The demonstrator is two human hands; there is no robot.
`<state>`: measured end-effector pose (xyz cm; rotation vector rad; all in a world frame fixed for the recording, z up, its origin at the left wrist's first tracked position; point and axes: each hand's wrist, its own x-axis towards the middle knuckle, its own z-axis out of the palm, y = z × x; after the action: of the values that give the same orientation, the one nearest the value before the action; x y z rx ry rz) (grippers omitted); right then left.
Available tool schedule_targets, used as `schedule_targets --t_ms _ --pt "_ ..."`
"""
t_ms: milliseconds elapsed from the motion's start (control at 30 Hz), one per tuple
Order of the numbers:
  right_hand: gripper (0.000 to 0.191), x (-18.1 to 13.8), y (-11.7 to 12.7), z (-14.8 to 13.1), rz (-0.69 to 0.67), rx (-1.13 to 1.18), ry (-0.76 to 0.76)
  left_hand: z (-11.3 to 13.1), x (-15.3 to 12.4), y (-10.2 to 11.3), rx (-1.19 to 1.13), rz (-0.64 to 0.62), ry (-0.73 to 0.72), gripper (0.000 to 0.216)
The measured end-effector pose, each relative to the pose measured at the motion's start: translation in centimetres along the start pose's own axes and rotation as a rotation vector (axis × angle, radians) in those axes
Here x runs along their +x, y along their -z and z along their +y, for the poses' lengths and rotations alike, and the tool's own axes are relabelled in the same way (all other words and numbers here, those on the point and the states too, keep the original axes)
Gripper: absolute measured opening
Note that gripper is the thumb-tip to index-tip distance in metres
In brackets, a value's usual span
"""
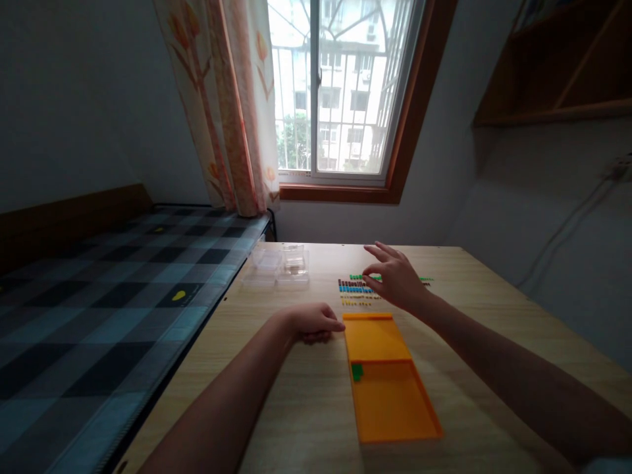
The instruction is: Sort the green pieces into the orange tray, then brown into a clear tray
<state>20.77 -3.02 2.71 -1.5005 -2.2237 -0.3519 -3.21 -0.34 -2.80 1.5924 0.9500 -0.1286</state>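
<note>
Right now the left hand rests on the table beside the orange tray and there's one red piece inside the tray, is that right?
Not quite: the piece in the orange tray is green, not red, as the head view shows. The left hand does rest on the table beside the tray.

Bedroom in a home. A bed (113, 309) with a checked cover stands along the left wall, just beside a wooden desk (306, 408). A patterned curtain (232, 105) hangs at a barred window (340, 92) facing what appears to be an apartment block. A wooden shelf (557, 66) is mounted at upper right.
</note>
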Motion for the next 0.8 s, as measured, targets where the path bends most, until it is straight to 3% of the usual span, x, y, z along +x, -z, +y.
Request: schedule_targets --t_ms 100,267,500,800 --pt "0.016 -5.7 3.0 -1.3 -0.035 0.200 0.075 0.1 0.0 0.0 -0.003 -0.013 -0.004 0.068" --pt "0.018 -12.5 3.9 -4.8 -0.395 0.421 0.149 0.1 0.0 0.0 0.007 -0.021 -0.009 0.069" --pt "0.019 -13.2 1.7 -6.8 -0.484 0.331 0.226 0.1 0.1 -0.1 0.043 -0.015 -0.022 0.068" --pt "0.022 -13.7 2.0 -5.6 -0.407 0.335 0.335 0.3 0.1 0.0 0.066 -0.033 -0.034 0.067"
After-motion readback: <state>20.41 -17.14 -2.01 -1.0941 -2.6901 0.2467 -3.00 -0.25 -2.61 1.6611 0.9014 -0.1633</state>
